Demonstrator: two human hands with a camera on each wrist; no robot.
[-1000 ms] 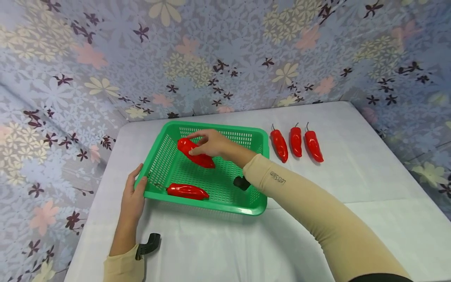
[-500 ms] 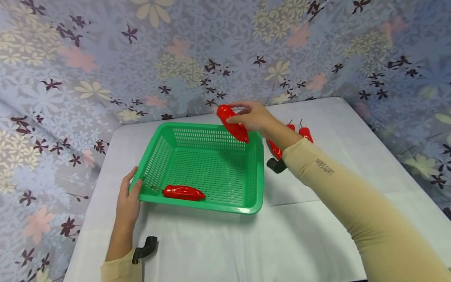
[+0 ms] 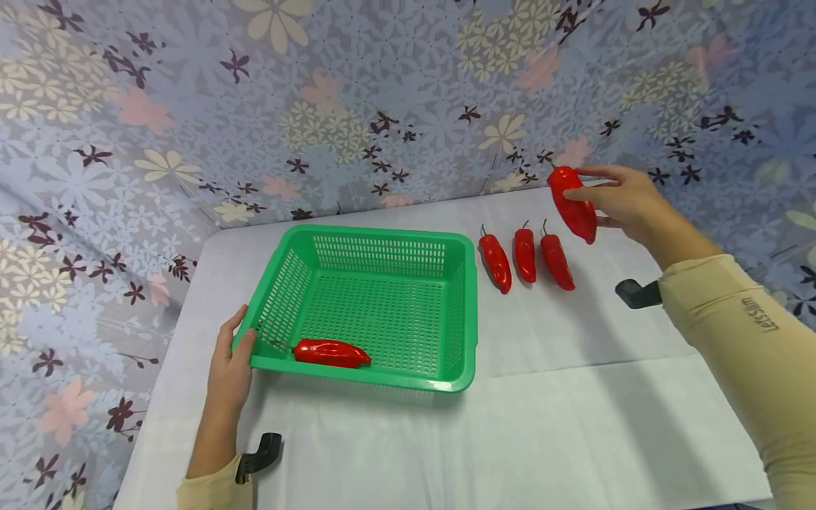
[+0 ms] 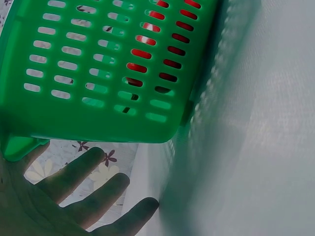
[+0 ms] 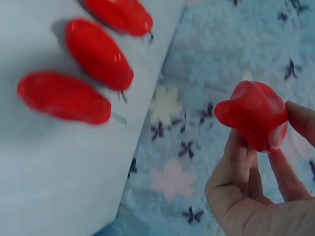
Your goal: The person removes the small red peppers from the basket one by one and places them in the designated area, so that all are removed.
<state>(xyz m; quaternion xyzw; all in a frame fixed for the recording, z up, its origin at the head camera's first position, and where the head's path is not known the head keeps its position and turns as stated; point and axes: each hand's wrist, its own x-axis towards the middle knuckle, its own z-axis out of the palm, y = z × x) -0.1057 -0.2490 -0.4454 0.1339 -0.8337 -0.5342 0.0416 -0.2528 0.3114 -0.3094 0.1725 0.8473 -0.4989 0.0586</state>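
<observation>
My right hand (image 3: 631, 202) holds a glossy red chili pepper (image 3: 572, 205) in the air at the right, thumb on one side and fingers on the other. Its tip faces the camera in the right wrist view, where the fingers pinch the pepper (image 5: 258, 115). At the near left corner of a green plastic basket (image 3: 376, 379), my left hand (image 3: 229, 372) grips the rim, thumb on top. Several fingertips (image 4: 118, 184) extend outside the basket wall in the left wrist view. Inside, one red chili pepper (image 3: 330, 353) lies along the near wall.
Three more red chili peppers lie side by side on the white-covered table (image 3: 408, 446): a left one (image 3: 496, 263), a middle one (image 3: 525, 255) and a right one (image 3: 557, 262). Flower-patterned cloth (image 3: 357, 106) rises behind the table and along its sides.
My right hand has lifted the chili pepper out of the basket and carried it right, past the row of three. My left hand stays at the basket's corner.
</observation>
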